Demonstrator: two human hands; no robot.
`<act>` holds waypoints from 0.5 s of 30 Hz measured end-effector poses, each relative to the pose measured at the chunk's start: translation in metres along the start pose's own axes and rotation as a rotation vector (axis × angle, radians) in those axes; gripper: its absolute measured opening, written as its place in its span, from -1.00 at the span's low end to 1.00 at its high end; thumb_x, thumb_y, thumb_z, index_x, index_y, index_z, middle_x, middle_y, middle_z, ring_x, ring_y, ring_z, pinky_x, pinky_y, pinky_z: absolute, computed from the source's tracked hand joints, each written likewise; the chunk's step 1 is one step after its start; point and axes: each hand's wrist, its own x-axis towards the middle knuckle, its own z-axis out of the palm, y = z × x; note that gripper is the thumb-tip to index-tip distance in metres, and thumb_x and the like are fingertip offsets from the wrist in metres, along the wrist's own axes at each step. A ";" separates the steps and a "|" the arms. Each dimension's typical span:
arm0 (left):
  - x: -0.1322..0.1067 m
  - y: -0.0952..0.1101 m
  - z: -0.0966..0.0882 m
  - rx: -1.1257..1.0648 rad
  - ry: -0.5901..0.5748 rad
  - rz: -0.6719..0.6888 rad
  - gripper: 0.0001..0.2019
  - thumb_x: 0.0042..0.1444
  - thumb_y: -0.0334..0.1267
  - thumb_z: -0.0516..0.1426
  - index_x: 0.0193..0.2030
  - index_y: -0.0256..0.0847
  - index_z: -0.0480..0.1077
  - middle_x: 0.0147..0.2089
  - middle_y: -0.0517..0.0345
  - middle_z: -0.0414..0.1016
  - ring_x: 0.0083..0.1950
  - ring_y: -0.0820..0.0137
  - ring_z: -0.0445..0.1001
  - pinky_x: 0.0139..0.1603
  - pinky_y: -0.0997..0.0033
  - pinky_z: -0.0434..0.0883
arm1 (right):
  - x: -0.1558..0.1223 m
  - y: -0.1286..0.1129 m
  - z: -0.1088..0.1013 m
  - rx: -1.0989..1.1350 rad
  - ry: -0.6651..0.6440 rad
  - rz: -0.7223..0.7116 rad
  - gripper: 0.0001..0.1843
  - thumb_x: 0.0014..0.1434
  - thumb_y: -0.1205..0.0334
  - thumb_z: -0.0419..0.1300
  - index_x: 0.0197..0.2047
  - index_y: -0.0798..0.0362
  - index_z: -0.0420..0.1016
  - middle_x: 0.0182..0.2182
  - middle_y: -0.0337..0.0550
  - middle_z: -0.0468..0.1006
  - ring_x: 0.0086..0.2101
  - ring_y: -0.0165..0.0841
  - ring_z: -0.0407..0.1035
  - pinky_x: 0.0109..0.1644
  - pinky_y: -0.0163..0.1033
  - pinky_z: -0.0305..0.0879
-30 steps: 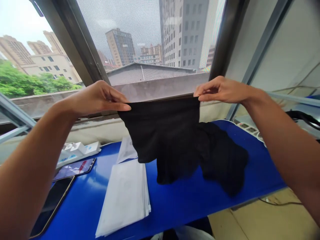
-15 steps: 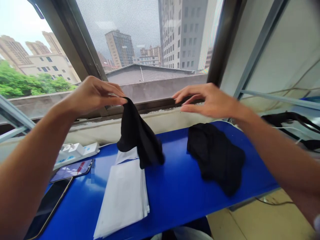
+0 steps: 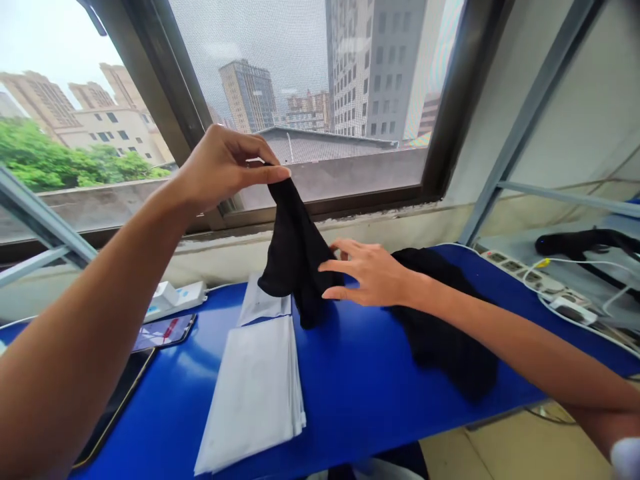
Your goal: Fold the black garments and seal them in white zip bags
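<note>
My left hand [image 3: 220,170] is raised in front of the window screen [image 3: 300,80], with thumb and fingers pinched shut on the top of a black cloth [image 3: 295,260]. The cloth hangs from that pinch in a narrow, twisted fold, its lower end down near the blue table [image 3: 360,393]. My right hand [image 3: 370,273] is open with the fingers spread, right at the cloth's right side. From this angle I can't tell whether my fingertips are touching it, but they don't seem to have hold of anything.

The step in hand looks like working this one cloth with both hands. To take a proper hold, my right fingers would need to close on the fold.

Under my right wrist, a second black cloth [image 3: 445,333] lies bunched on the table. To the left are a stack of white sheets [image 3: 253,393], a power strip [image 3: 175,300], a phone [image 3: 165,332] and a black phone [image 3: 117,407].
</note>
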 end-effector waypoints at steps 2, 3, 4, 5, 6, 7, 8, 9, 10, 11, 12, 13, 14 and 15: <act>-0.001 -0.004 -0.005 0.005 -0.009 -0.003 -0.71 0.13 -0.20 0.38 -0.27 -0.48 0.57 -0.31 0.10 0.53 -0.25 0.49 0.42 0.04 0.14 0.45 | 0.000 0.017 -0.009 -0.074 -0.103 0.011 -0.51 0.33 -0.21 0.17 -0.21 0.04 0.66 -0.24 -0.02 0.52 -0.26 -0.24 0.43 -0.30 -0.24 0.25; -0.003 -0.007 -0.009 0.007 -0.009 -0.002 -0.69 0.13 -0.19 0.37 -0.26 -0.50 0.56 -0.29 0.11 0.53 -0.22 0.48 0.43 0.07 0.08 0.43 | -0.001 0.028 -0.015 -0.060 -0.133 0.010 -0.52 0.35 -0.16 0.18 -0.31 0.06 0.65 -0.32 -0.06 0.51 -0.30 -0.28 0.43 -0.32 -0.26 0.23; -0.006 -0.011 -0.014 0.005 -0.005 0.000 -0.68 0.14 -0.18 0.37 -0.25 -0.52 0.55 -0.28 0.11 0.52 -0.19 0.47 0.44 0.10 0.03 0.42 | -0.003 0.038 -0.023 -0.019 -0.131 0.002 -0.53 0.38 -0.10 0.17 -0.37 0.08 0.63 -0.37 -0.10 0.50 -0.35 -0.32 0.43 -0.34 -0.27 0.22; -0.010 -0.014 -0.018 -0.002 0.001 0.003 -0.67 0.14 -0.17 0.36 -0.24 -0.52 0.55 -0.26 0.12 0.52 -0.16 0.46 0.45 0.13 -0.01 0.40 | -0.004 0.047 -0.032 0.038 -0.097 -0.015 -0.55 0.41 -0.03 0.15 -0.38 0.08 0.62 -0.40 -0.13 0.51 -0.38 -0.36 0.42 -0.33 -0.28 0.23; -0.015 -0.017 -0.023 -0.015 0.009 0.006 -0.66 0.14 -0.16 0.36 -0.25 -0.52 0.54 -0.24 0.12 0.52 -0.13 0.46 0.46 0.16 -0.05 0.38 | -0.007 0.054 -0.042 0.099 -0.041 -0.032 -0.58 0.43 0.04 0.13 -0.35 0.09 0.62 -0.40 -0.15 0.53 -0.40 -0.39 0.43 -0.32 -0.28 0.26; -0.020 -0.020 -0.028 -0.032 0.015 0.005 -0.64 0.13 -0.13 0.37 -0.26 -0.51 0.53 -0.22 0.12 0.53 -0.12 0.45 0.46 0.17 -0.07 0.37 | -0.009 0.058 -0.052 0.157 0.027 -0.040 -0.63 0.44 0.10 0.13 -0.30 0.08 0.63 -0.39 -0.16 0.56 -0.40 -0.41 0.44 -0.30 -0.29 0.29; -0.025 -0.022 -0.032 -0.050 0.024 0.003 -0.62 0.11 -0.10 0.38 -0.29 -0.49 0.53 -0.21 0.13 0.53 -0.10 0.44 0.47 0.18 -0.08 0.36 | -0.011 0.060 -0.063 0.205 0.096 -0.030 -0.69 0.43 0.12 0.14 -0.24 0.06 0.64 -0.37 -0.17 0.59 -0.41 -0.41 0.46 -0.29 -0.29 0.33; -0.031 -0.023 -0.035 -0.059 0.030 -0.004 -0.61 0.09 -0.06 0.39 -0.31 -0.47 0.53 -0.19 0.12 0.55 -0.07 0.42 0.48 0.19 -0.09 0.36 | -0.013 0.060 -0.073 0.239 0.159 -0.001 -0.74 0.42 0.13 0.16 -0.16 0.03 0.65 -0.37 -0.19 0.61 -0.41 -0.42 0.48 -0.30 -0.29 0.36; -0.035 -0.024 -0.037 -0.059 0.035 -0.013 -0.59 0.07 -0.03 0.40 -0.31 -0.46 0.54 -0.17 0.11 0.56 -0.03 0.39 0.49 0.19 -0.09 0.37 | -0.014 0.057 -0.083 0.265 0.212 0.038 -0.78 0.39 0.13 0.20 -0.08 -0.01 0.66 -0.36 -0.22 0.63 -0.43 -0.42 0.49 -0.33 -0.30 0.38; -0.039 -0.025 -0.039 -0.057 0.041 -0.023 -0.57 0.05 -0.01 0.40 -0.31 -0.45 0.55 -0.15 0.09 0.58 0.00 0.35 0.50 0.19 -0.08 0.37 | -0.014 0.054 -0.092 0.288 0.263 0.077 -0.78 0.36 0.12 0.24 0.00 -0.06 0.65 -0.37 -0.25 0.64 -0.45 -0.43 0.49 -0.36 -0.30 0.40; -0.043 -0.025 -0.040 -0.059 0.042 -0.038 -0.56 0.04 0.01 0.40 -0.30 -0.44 0.56 -0.11 0.07 0.59 0.04 0.32 0.52 0.19 -0.08 0.38 | -0.013 0.050 -0.100 0.310 0.319 0.110 -0.75 0.33 0.12 0.28 0.05 -0.11 0.64 -0.37 -0.27 0.65 -0.47 -0.44 0.49 -0.39 -0.31 0.41; -0.045 -0.025 -0.041 -0.065 0.040 -0.062 -0.55 0.03 0.02 0.40 -0.28 -0.44 0.57 -0.08 0.04 0.61 0.05 0.29 0.53 0.18 -0.08 0.39 | -0.012 0.048 -0.107 0.336 0.373 0.139 -0.72 0.29 0.12 0.33 0.06 -0.13 0.64 -0.38 -0.29 0.64 -0.49 -0.45 0.48 -0.41 -0.32 0.43; -0.047 -0.026 -0.041 -0.080 0.048 -0.091 -0.54 0.02 0.03 0.41 -0.27 -0.45 0.58 -0.06 0.02 0.63 0.04 0.28 0.55 0.17 -0.07 0.40 | -0.010 0.047 -0.112 0.367 0.422 0.164 -0.72 0.24 0.12 0.38 0.03 -0.12 0.66 -0.40 -0.29 0.64 -0.51 -0.46 0.47 -0.42 -0.32 0.44; -0.048 -0.028 -0.041 -0.104 0.071 -0.123 -0.52 -0.02 0.03 0.43 -0.25 -0.45 0.58 -0.07 0.01 0.65 -0.01 0.29 0.57 0.15 -0.07 0.42 | -0.009 0.048 -0.116 0.405 0.467 0.184 -0.74 0.20 0.11 0.42 -0.03 -0.10 0.68 -0.43 -0.29 0.63 -0.53 -0.46 0.46 -0.43 -0.32 0.45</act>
